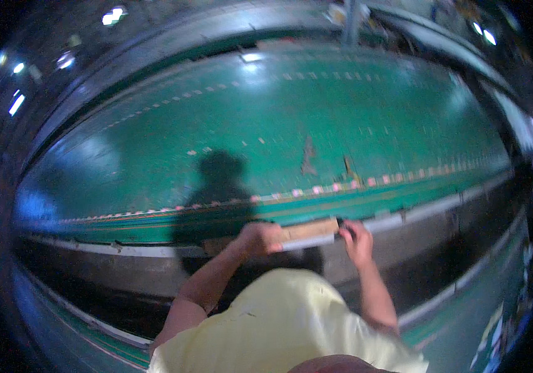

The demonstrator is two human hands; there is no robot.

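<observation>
A light-brown wooden strip (309,230) lies crosswise in front of my body, above the near edge of a long green table (154,137). My left hand (260,239) is closed around it, and a shaded brown length shows on that hand's far left side. At the strip's right end, my right hand (358,242) has its fingers curled and pinched by a small dark piece (341,225). What this dark piece is cannot be made out.
Pale marks line the green table's near side, beside a light metal rail (428,214). Several grey-brown stains (308,155) mark its surface. A second green surface (472,311) lies behind me at the lower right. An upright post (350,25) stands at the far side.
</observation>
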